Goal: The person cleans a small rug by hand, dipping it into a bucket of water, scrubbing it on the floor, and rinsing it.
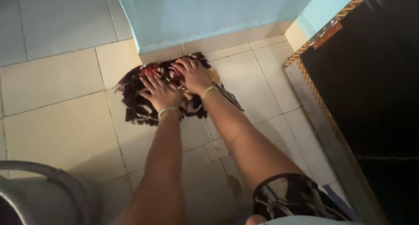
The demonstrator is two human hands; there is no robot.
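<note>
Partly concealed regions. The dark, red-patterned rag on the pale tiled floor is covered at its centre by the flat left hand and right hand — the cloth beneath the palms cannot be seen. The grey metal bucket is cut off by the lower left edge. The dark doorway shows no discernible interior — too dim to tell.

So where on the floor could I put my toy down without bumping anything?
Bare tiles lie left of the dark rag, up to the metal tub. More bare tiles lie between the rag and the dark doorway. It is crowded at the blue wall corner, where the left hand and right hand press flat on the rag.
</note>
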